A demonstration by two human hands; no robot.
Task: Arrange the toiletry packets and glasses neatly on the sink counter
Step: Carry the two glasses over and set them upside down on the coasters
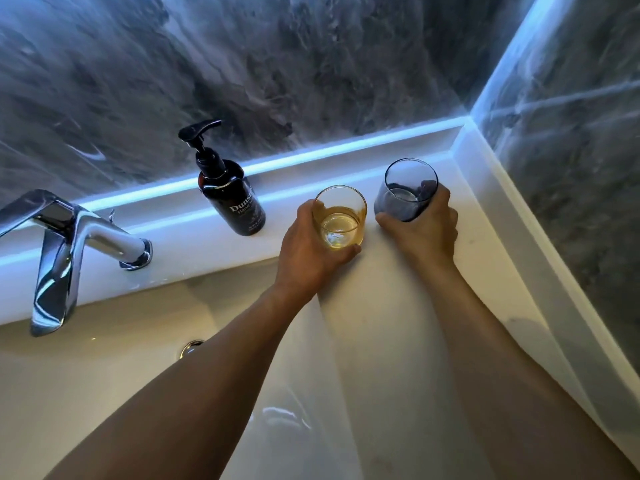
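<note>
left hand (311, 251) fingers wrap the amber glass (341, 216); right hand (424, 226) fingers close around the grey glass (407, 190), side by side on the counter (398, 306). glasses look nearly placed; no packets in view.

faucet (65, 251) cut off at left edge, bottle (230, 195) label partly unreadable

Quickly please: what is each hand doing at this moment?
Left hand: closed around the amber glass.
Right hand: closed around the grey-blue glass.
</note>
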